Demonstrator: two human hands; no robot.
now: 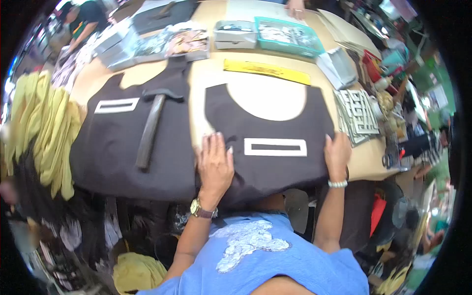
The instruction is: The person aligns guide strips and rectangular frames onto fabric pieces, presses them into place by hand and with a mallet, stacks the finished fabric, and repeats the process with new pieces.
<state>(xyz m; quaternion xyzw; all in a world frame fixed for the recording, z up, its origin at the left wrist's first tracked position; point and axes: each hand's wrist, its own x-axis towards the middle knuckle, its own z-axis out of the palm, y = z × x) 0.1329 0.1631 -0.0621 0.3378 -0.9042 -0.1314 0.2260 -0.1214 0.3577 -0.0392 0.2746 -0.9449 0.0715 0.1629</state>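
A black garment piece (275, 172) with a scooped neckline lies in front of me, a white rectangular frame (250, 147) on its chest. My left hand (215, 164) rests on its left edge with the fingers stretched out. At the opposite edge, my right hand (338, 153) has its fingers curled on the cloth, apparently pinching it; the fingertips are partly hidden. Another black garment piece (108, 157) spreads out to the left, also bearing a white rectangular frame (102, 106). On top of that piece lies a hammer (151, 129).
Beyond the cloth are a yellow strip (265, 71), a teal tray (314, 48) of small parts and a white box (235, 44). White cut-out stencils (361, 115) are stacked at right. Yellow cloth (42, 123) hangs at left. A person (86, 24) is at the far left; another person's hand (296, 7) shows at the far edge.
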